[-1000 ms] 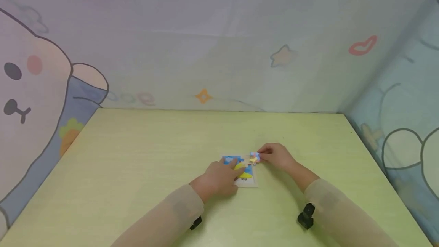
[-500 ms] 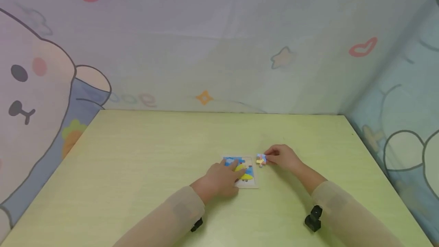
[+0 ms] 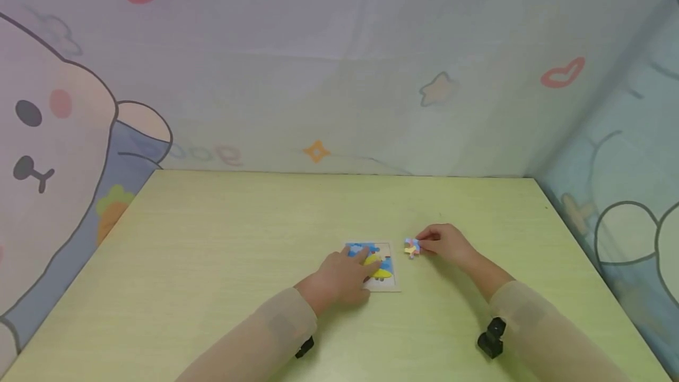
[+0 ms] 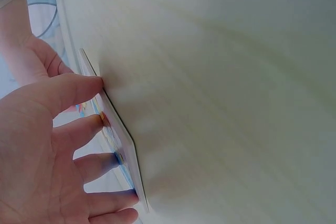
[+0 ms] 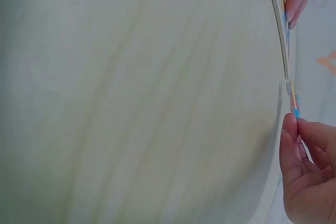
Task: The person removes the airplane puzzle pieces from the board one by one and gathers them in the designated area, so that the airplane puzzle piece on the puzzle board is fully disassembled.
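Observation:
Flat on the table lies a small square jigsaw puzzle board, with a pale rim and a blue and yellow picture. Its upper right part shows bare wood. My left hand rests on the board's left side, fingers spread and nearly straight; in the left wrist view the fingertips press on its face and the thumb touches the rim. To the right of the board, my right hand pinches a multicoloured jigsaw piece between thumb and fingers. In the right wrist view the piece is held just above the table.
The pale yellow-green table reaches back to a printed cloth backdrop with a cartoon bear at the left. Black camera mounts hang below both wrists.
My right hand has drawn the jigsaw piece off the board's upper right corner and to the right, so a gap now shows between them. The left hand stays on the board.

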Demonstrator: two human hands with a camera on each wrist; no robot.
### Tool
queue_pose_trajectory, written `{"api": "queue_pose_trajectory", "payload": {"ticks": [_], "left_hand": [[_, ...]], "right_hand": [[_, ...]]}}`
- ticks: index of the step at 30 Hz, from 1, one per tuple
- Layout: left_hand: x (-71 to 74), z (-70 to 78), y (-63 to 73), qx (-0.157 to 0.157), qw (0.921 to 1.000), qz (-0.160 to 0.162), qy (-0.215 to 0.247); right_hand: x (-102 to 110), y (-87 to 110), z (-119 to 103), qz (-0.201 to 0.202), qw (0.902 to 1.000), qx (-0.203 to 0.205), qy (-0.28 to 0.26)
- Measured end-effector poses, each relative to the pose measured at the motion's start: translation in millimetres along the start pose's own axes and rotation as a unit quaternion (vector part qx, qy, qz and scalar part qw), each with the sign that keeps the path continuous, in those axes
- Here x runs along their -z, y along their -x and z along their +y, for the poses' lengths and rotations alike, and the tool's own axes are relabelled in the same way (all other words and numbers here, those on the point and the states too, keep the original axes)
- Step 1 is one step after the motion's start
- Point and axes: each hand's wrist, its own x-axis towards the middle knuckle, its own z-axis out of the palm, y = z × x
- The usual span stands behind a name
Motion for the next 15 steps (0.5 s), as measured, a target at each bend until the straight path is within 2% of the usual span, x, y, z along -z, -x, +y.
{"api": "queue_pose_trajectory", "payload": {"ticks": [9,15], "left_hand": [[-0.5,-0.2,-0.2,0.001,1.0,0.006,-0.004],[-0.4,0.0,-0.1,-0.002,1.0,0.007,-0.006]], "right_hand": [[7.5,1.0,9.9,-0.002,0.9998,0.005,-0.021],[14.4,4.2,17.1,0.002,1.0,0.003,-0.005]]}}
